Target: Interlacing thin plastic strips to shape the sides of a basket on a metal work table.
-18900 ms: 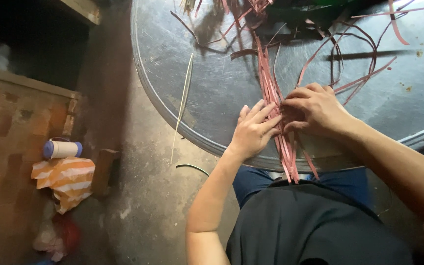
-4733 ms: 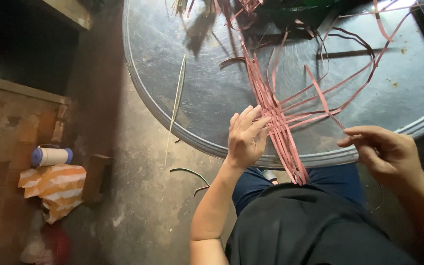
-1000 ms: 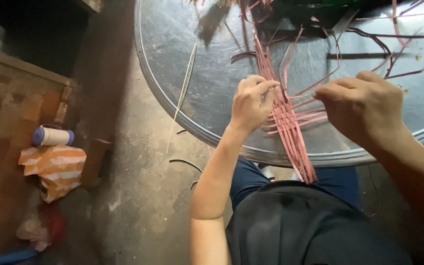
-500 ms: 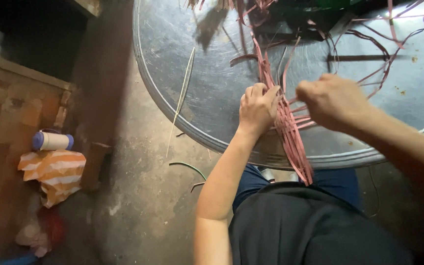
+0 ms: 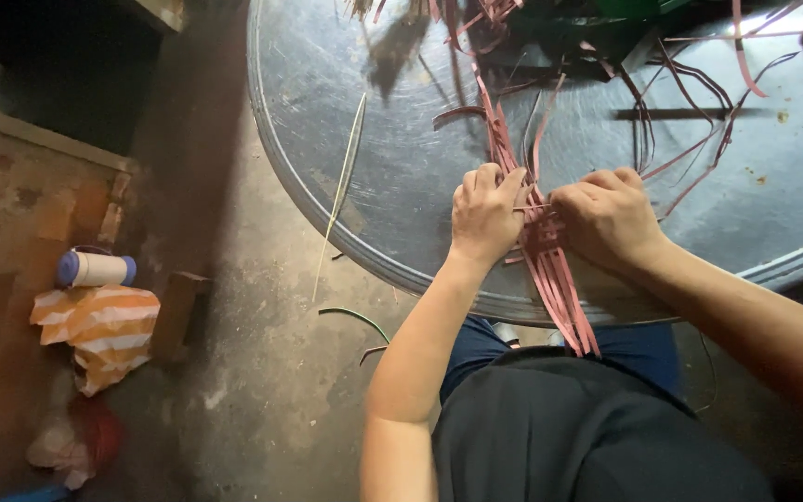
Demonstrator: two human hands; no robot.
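Observation:
A bundle of long pink strips (image 5: pixel 550 270) lies across the near rim of a round grey metal table (image 5: pixel 392 167) and hangs over its edge toward my lap. My left hand (image 5: pixel 483 212) presses on the left side of the bundle with its fingers curled over the strips. Just to the right, my right hand (image 5: pixel 606 216) grips the woven part of the same strips. The two hands nearly touch. More loose pink strips (image 5: pixel 690 149) curl across the table behind them.
A thin pale strip (image 5: pixel 346 177) lies on the table's left part. On the concrete floor at left are a white spool with blue ends (image 5: pixel 95 270), an orange-and-white striped cloth (image 5: pixel 104 325), a wooden block (image 5: pixel 178 311) and a green strip (image 5: pixel 355 316).
My right hand has come in from the right and closed on the pink strips next to my left hand, which has stayed on the bundle.

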